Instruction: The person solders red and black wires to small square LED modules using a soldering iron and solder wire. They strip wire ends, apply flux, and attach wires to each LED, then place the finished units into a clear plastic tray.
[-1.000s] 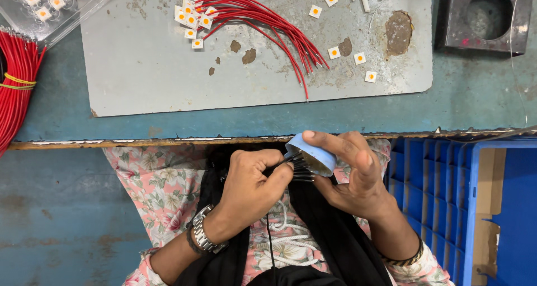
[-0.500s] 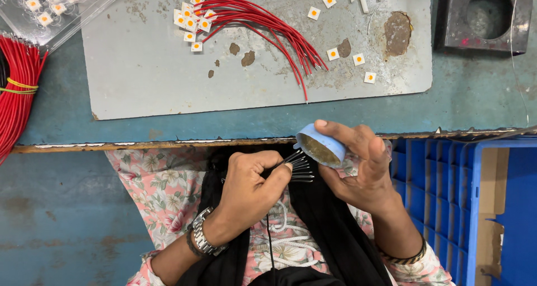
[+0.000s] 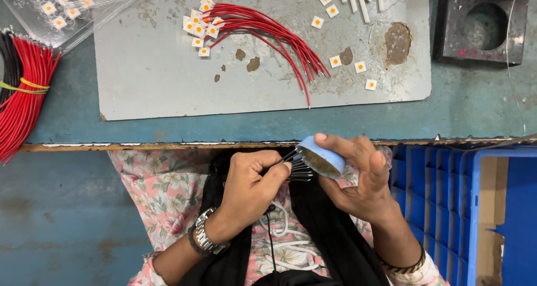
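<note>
My right hand [image 3: 358, 177] holds a small round blue tin [image 3: 321, 157], tilted on its side over my lap just below the table edge. My left hand [image 3: 251, 185], with a metal watch at the wrist, grips a bunch of thin black wires [image 3: 296, 167] whose ends point into the tin's open face. Up on the grey metal sheet [image 3: 145, 73] lies a fan of red wires [image 3: 268, 34] with small white square chips with orange centres [image 3: 198, 26] at their left ends. A few loose chips [image 3: 361, 67] lie to the right.
A bundle of red wires tied with a yellow band [image 3: 22, 93] lies at the left. A clear tray of chips [image 3: 61, 9] sits top left, a dark metal block with a round hole [image 3: 484, 23] top right, a blue plastic crate [image 3: 475, 208] at my right.
The tin in my right hand has tipped and shifted slightly, its open face turning toward the wire ends. My left hand stays on the black wires at the tin.
</note>
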Available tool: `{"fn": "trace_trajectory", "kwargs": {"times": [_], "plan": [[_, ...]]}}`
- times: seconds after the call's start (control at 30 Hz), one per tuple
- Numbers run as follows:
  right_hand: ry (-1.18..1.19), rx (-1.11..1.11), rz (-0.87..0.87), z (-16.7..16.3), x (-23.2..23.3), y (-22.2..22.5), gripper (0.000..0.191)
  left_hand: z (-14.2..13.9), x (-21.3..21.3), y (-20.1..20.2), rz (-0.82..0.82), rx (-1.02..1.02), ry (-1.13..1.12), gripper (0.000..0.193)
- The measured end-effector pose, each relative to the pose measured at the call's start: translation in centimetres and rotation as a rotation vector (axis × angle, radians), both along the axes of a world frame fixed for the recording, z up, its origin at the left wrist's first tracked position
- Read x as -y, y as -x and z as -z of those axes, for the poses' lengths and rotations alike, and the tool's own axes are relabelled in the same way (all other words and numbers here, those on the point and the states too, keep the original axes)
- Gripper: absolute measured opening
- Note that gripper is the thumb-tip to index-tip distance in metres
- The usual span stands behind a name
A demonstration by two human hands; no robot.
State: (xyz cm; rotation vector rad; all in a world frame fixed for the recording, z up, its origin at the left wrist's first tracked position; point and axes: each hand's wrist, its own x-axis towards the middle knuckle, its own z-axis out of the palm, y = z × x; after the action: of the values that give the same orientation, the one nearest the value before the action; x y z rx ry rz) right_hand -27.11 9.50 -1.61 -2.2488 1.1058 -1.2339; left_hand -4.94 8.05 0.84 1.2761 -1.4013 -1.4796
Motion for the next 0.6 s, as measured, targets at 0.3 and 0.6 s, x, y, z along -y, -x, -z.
{"fn": "trace_trajectory", "kwargs": {"times": [0.3,0.6], "plan": [[-0.035,0.004,-0.006,0.42,-0.11,0.08,0.133,0.16,-0.11,-0.10,-0.040,-0.055,0.036,0.028],[-0.057,0.022,0.044,0.71,-0.06,0.75,0.131,0.58,-0.13,0.10,-0.017,-0.045,-0.021,0.023]]}}
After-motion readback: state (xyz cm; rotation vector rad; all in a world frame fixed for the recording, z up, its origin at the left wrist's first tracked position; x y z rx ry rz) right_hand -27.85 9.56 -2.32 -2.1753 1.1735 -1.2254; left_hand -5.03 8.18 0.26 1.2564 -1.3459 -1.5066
